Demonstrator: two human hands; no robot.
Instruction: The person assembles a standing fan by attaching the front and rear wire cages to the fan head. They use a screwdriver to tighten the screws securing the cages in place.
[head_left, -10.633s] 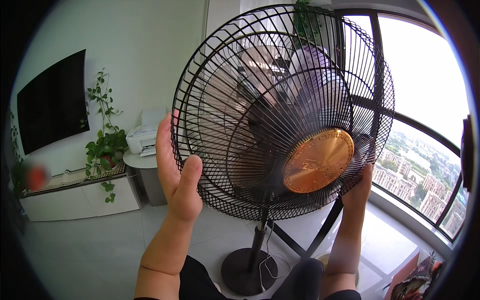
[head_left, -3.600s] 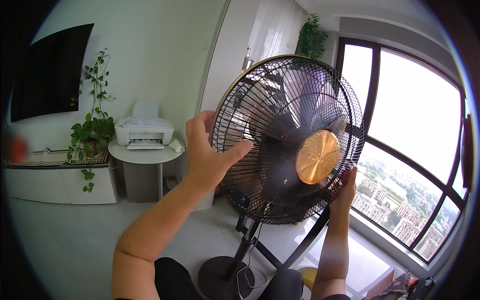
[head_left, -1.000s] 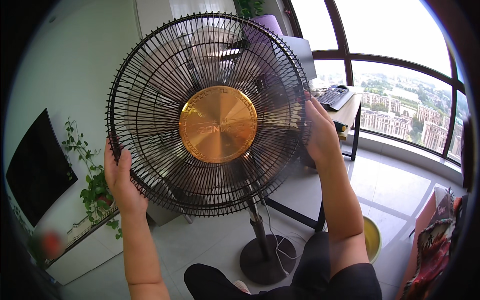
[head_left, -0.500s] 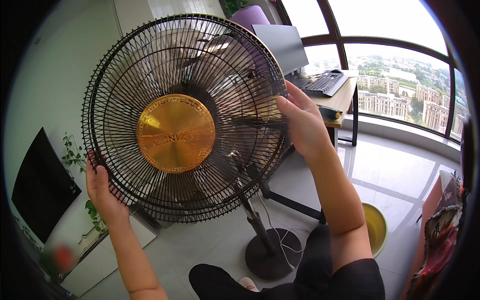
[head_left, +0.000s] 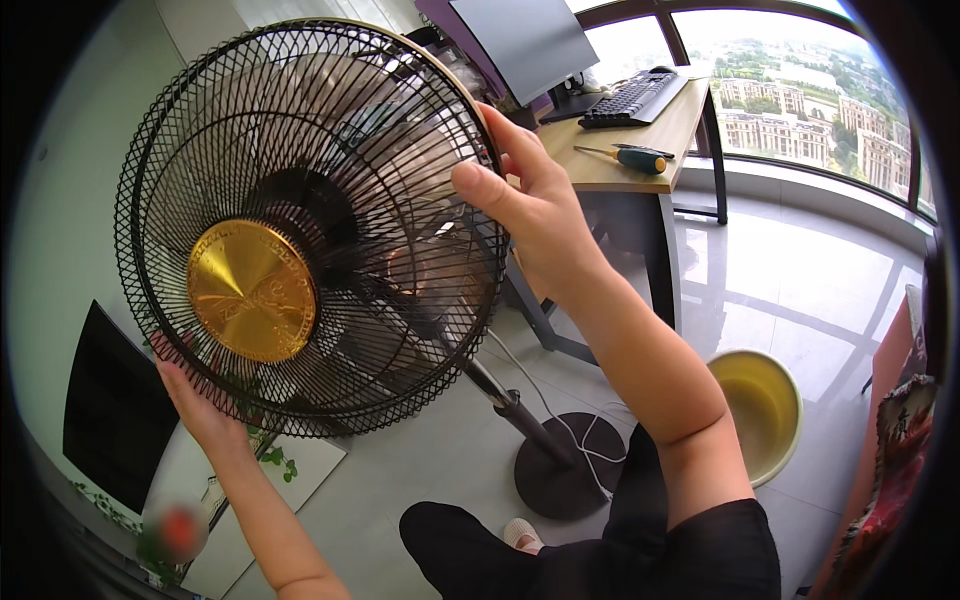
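Before me stands a pedestal fan, its round black wire grille (head_left: 400,150) facing me at a slant toward the left. A shiny gold disc (head_left: 251,290) sits at the grille's middle, with dark blades behind the wires. My left hand (head_left: 207,408) holds the lower left rim, its fingers partly hidden behind the wires. My right hand (head_left: 540,205) grips the upper right rim, thumb in front and fingers around the edge. Below, the metal pole (head_left: 535,430) runs down at a slant to a round dark base (head_left: 545,485) on the floor.
On the wooden desk (head_left: 610,170) are a screwdriver (head_left: 640,158), a keyboard (head_left: 632,100) and a monitor (head_left: 530,45). A yellow basin (head_left: 765,400) stands on the floor at right. A white cable (head_left: 530,370) trails over the base. At left is a black screen (head_left: 115,405).
The fan's head has turned and shifted left in the picture, both hands still on its rim. The view has moved too, showing more of the desk, the screwdriver and the basin.
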